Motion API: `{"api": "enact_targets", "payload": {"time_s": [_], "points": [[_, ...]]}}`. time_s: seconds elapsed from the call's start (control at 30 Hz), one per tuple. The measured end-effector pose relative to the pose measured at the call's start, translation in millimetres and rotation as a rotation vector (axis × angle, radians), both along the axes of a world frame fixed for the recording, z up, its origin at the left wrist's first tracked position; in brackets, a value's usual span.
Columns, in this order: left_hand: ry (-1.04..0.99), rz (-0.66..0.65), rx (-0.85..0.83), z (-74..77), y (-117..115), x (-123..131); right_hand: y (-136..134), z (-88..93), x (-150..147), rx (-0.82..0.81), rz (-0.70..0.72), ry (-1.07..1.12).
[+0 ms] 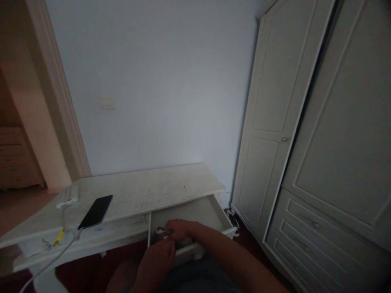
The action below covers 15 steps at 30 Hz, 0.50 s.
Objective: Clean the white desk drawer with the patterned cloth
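A white drawer (195, 211) is pulled out from the white desk (146, 187). Over its left front part, my two hands meet. My right hand (181, 229) is closed, with fingers curled on a small dark and silvery object (161, 232) whose kind is too dim to tell. My left hand (159, 253) comes from below, its fingers bent against the same object. Both hands partly cover it.
On the desk's left lie a black phone (95, 211) and a white power strip (69, 195) with a white cable (51, 262). A white wardrobe (269, 134) stands at the right, with dark shoes (232, 219) on the floor beside the drawer.
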<state>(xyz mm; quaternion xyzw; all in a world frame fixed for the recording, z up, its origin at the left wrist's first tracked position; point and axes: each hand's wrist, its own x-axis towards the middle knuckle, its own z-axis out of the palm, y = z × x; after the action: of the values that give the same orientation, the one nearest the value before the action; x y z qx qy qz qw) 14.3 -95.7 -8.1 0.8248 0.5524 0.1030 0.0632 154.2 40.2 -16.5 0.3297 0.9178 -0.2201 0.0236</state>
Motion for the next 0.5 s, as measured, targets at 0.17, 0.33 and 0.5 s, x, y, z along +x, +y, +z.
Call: {"api": "enact_targets", "payload": {"time_s": [0.17, 0.33, 0.5], "points": [[-0.036, -0.004, -0.006, -1.3, 0, -1, -3, 3.5, 10, -0.138, 0.019, -0.037], [-0.194, 0.091, -0.052, -2.4, 5, -10, -3, 7.4, 17, -0.249, -0.035, -0.05], [-0.254, 0.159, -0.092, -4.3, 14, -17, -2, 12.6, 31, -0.398, -0.153, 0.095]]}}
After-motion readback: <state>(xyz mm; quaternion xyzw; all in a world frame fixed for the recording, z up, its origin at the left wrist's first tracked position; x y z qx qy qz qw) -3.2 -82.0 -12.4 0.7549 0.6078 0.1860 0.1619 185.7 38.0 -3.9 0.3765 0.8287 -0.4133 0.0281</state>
